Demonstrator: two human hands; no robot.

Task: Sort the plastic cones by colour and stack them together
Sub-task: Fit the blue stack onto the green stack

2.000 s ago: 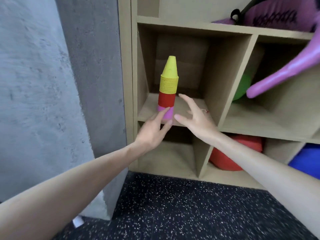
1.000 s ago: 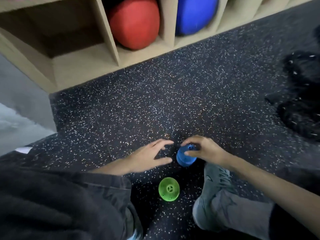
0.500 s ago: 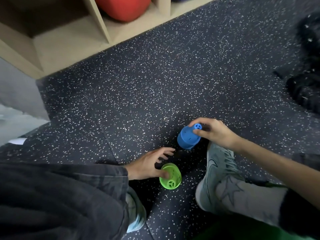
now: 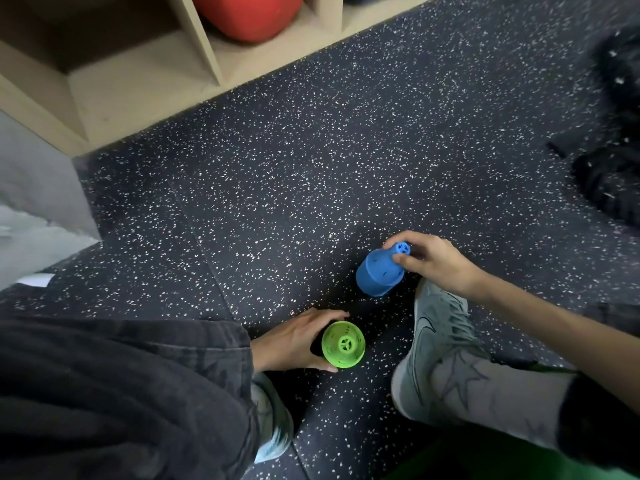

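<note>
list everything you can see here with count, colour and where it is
blue cones: one stack, blue, tilted, gripped at the tip by the right hand
green cones: one stack, green, on the floor, gripped by the left hand
red ball: one, red, in a shelf cubby
shelf: one, light wood, at the top, standing on the floor
floor: black with white speckles
wall: grey, at the left
shoes: two, pale grey-blue, on the floor
left hand: one, around the green cones
right hand: one, pinching the blue cones' tip
</note>
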